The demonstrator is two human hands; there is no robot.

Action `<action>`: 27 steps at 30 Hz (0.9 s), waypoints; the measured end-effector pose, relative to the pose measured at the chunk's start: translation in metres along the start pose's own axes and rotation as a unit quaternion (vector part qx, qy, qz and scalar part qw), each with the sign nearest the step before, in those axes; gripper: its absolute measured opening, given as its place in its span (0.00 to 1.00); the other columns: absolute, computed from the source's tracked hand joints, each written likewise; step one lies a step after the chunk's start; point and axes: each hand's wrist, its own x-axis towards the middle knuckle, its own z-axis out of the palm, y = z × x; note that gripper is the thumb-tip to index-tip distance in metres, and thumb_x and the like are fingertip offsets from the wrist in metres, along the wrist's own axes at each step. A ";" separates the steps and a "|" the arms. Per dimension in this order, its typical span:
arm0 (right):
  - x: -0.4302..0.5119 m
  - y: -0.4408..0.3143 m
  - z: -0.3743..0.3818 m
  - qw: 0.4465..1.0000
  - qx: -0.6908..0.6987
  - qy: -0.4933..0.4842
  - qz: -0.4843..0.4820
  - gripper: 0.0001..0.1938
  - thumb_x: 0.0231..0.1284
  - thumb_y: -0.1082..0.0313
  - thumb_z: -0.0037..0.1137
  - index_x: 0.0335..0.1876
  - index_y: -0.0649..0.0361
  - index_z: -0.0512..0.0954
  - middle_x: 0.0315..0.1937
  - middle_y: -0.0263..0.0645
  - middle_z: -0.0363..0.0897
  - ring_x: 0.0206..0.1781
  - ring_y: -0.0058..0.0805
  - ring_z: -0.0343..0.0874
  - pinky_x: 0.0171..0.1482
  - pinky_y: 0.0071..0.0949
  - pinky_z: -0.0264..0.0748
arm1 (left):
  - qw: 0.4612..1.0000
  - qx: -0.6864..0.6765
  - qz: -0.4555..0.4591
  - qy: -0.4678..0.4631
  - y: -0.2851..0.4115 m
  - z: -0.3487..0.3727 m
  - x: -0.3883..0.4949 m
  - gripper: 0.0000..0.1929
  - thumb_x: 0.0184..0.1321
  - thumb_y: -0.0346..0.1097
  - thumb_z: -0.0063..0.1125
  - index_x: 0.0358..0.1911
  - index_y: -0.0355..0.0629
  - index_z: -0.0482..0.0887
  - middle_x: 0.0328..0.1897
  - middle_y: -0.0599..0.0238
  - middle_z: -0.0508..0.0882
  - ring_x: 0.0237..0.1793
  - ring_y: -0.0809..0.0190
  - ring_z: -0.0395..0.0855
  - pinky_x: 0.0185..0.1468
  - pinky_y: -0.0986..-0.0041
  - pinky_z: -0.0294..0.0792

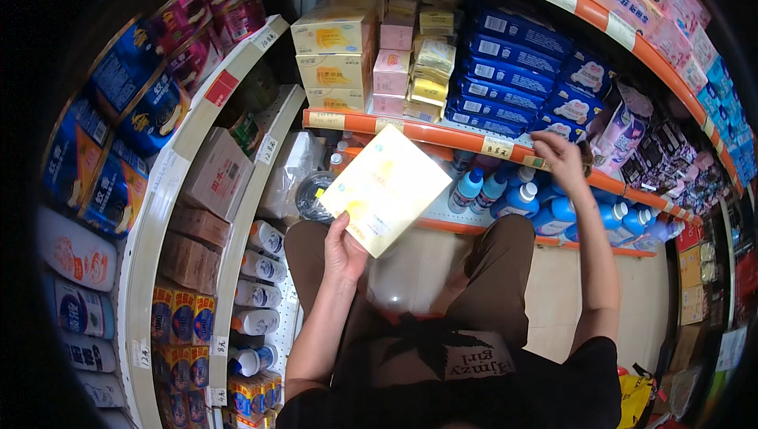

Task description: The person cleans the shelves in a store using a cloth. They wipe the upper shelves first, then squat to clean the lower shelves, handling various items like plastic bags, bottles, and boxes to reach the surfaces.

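Note:
My left hand [346,251] grips the lower corner of a pale yellow box [385,191], which is tilted and washed out by glare in front of the shelves. My right hand [556,156] is raised at the orange shelf edge [491,146], just below the stacked blue packs [571,109]; it holds nothing that I can see, though its fingertips' contact with the edge is unclear. Behind the held box, similar cream boxes [328,71] stand stacked on the shelf, beside pink boxes [391,71] and yellow wrapped packs [429,88].
Blue bottles [518,199] stand on the lower shelf beyond my knees. At the left, curved-looking shelves hold blue packages [151,112], cardboard boxes [219,171] and white bottles [257,294]. An upper orange shelf edge [598,13] crosses above. A yellow bag [635,396] lies at lower right.

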 end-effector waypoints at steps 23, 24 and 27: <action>0.012 -0.129 0.132 0.891 0.345 -0.261 0.135 0.26 0.61 0.59 0.59 0.63 0.66 0.74 0.52 0.40 0.82 0.55 0.26 0.79 0.59 0.25 0.72 | 0.982 0.076 -0.073 -0.156 0.047 -0.022 0.016 0.36 0.59 0.53 0.60 0.65 0.35 0.69 0.65 0.54 0.76 0.65 0.54 0.73 0.69 0.60 0.62; 0.017 -0.130 0.133 0.891 0.340 -0.265 0.143 0.25 0.60 0.60 0.59 0.61 0.65 0.76 0.52 0.41 0.82 0.55 0.27 0.79 0.60 0.25 0.71 | 0.977 0.114 -0.087 -0.156 0.049 -0.026 0.018 0.34 0.60 0.54 0.57 0.64 0.38 0.69 0.64 0.56 0.76 0.63 0.56 0.74 0.68 0.61 0.64; 0.031 -0.136 0.139 0.883 0.313 -0.323 0.137 0.25 0.60 0.59 0.60 0.60 0.65 0.77 0.52 0.42 0.82 0.56 0.27 0.79 0.62 0.25 0.70 | 0.963 0.185 -0.079 -0.178 0.055 -0.032 0.018 0.35 0.57 0.52 0.63 0.63 0.37 0.70 0.61 0.59 0.78 0.60 0.60 0.77 0.65 0.69 0.67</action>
